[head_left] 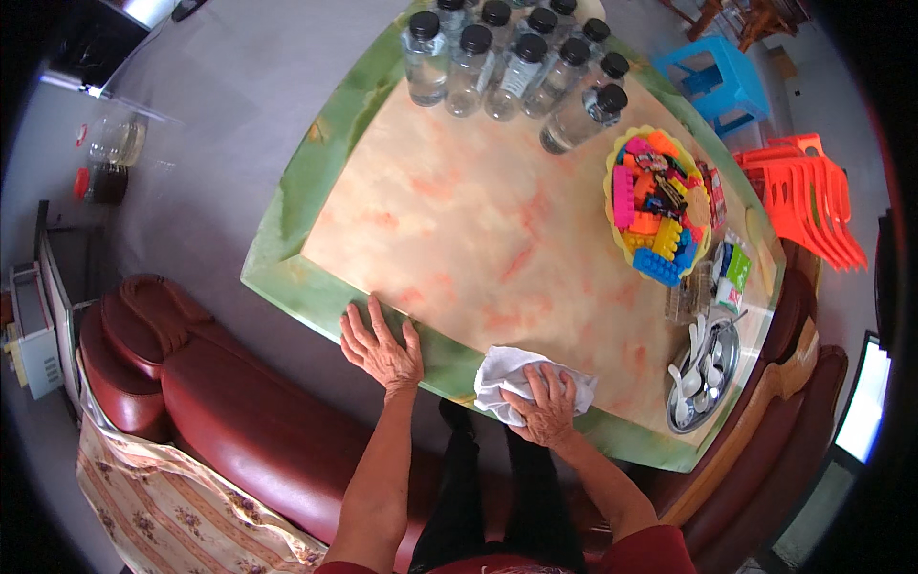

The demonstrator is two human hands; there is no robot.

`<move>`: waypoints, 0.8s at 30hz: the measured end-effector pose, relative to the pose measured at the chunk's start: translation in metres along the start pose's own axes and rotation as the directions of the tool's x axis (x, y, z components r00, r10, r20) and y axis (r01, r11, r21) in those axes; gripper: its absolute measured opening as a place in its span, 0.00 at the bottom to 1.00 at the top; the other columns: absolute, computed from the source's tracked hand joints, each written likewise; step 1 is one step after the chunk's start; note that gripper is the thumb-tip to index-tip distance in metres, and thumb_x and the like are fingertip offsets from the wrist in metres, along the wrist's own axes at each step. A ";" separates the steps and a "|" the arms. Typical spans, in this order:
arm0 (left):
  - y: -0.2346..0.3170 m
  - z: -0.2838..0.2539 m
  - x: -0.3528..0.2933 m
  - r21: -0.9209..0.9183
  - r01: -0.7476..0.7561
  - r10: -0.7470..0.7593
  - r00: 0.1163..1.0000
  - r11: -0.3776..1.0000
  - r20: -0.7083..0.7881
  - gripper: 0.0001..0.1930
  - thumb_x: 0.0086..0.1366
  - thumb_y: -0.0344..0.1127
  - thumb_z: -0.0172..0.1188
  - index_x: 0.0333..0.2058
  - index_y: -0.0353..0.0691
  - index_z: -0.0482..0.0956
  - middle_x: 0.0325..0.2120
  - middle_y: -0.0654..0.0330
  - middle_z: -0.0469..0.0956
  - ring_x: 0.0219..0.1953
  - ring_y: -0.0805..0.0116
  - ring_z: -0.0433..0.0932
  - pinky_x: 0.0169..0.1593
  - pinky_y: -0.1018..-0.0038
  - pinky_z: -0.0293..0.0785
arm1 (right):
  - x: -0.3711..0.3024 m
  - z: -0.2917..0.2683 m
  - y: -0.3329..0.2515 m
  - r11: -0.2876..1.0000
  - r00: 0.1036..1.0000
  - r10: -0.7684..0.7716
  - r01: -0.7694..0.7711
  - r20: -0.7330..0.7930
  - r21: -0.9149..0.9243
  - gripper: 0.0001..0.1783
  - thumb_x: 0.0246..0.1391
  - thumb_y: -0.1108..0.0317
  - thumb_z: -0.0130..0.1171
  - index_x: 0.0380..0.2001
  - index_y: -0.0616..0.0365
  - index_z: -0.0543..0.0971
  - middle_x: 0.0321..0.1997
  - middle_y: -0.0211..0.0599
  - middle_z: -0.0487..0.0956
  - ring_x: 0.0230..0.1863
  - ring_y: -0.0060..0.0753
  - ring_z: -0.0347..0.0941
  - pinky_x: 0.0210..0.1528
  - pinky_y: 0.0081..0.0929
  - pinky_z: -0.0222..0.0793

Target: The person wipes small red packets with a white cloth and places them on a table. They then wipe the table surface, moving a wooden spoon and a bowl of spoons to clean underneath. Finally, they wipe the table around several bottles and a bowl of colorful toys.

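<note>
A white cloth (499,376) lies bunched on the near edge of the marble-patterned table (449,220), over its green border. My right hand (545,407) presses down on it with bent fingers, gripping its folds. Further left, my left hand (387,352) rests on the green border, fingers spread and holding nothing. To the right of the cloth, a metal tray (730,368) holds several white and metal spoons (690,381).
Several clear bottles with black caps (469,72) stand at the far side. A yellow scalloped basket (612,225) of colourful toy blocks is at the right. Blue stool (717,81), stacked orange chairs (798,196) and a dark red leather sofa (258,411) surround the table.
</note>
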State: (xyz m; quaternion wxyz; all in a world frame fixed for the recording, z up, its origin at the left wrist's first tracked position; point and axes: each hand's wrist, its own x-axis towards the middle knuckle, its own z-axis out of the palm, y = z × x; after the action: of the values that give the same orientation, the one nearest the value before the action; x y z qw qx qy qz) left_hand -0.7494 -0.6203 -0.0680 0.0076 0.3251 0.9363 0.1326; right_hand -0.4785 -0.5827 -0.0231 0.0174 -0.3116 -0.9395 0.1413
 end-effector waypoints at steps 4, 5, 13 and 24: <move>-0.004 -0.001 0.001 -0.023 -0.001 0.001 1.000 1.000 -0.009 0.35 0.58 0.52 0.53 0.64 0.51 0.59 0.65 0.52 0.52 0.67 0.49 0.47 0.66 0.51 0.39 | 0.039 -0.013 0.001 0.997 0.993 -0.074 0.072 0.093 0.024 0.38 0.27 0.43 0.69 0.50 0.25 0.74 0.62 0.35 0.63 0.61 0.46 0.58 0.56 0.57 0.51; -0.003 -0.001 0.002 -0.025 0.003 -0.003 1.000 1.000 -0.004 0.35 0.58 0.52 0.53 0.63 0.50 0.60 0.65 0.51 0.52 0.67 0.49 0.47 0.66 0.51 0.39 | 0.058 -0.017 0.002 0.995 0.989 -0.097 0.096 0.107 0.017 0.38 0.27 0.42 0.69 0.50 0.25 0.74 0.63 0.35 0.63 0.61 0.46 0.58 0.56 0.57 0.51; 0.001 -0.006 0.002 -0.027 0.046 -0.045 0.997 0.999 0.056 0.35 0.55 0.52 0.55 0.62 0.49 0.62 0.64 0.50 0.53 0.67 0.48 0.48 0.66 0.50 0.40 | 0.229 -0.004 -0.010 0.975 0.974 -0.219 0.221 -0.060 0.029 0.42 0.26 0.44 0.71 0.54 0.28 0.73 0.66 0.37 0.59 0.65 0.48 0.54 0.59 0.57 0.48; -0.004 -0.004 -0.002 -0.039 0.039 -0.037 0.997 0.998 0.064 0.34 0.57 0.54 0.52 0.61 0.47 0.65 0.63 0.49 0.55 0.66 0.47 0.50 0.65 0.49 0.41 | 0.434 0.030 -0.055 0.976 0.925 -0.218 0.213 -0.311 -0.048 0.39 0.35 0.45 0.69 0.55 0.32 0.71 0.65 0.42 0.60 0.65 0.52 0.51 0.59 0.57 0.47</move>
State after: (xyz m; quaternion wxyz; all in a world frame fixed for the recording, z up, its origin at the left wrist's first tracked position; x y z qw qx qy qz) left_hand -0.7508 -0.6254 -0.0650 0.0465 0.3111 0.9387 0.1409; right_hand -0.8635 -0.3764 -0.0610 0.1801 -0.2251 -0.9541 0.0810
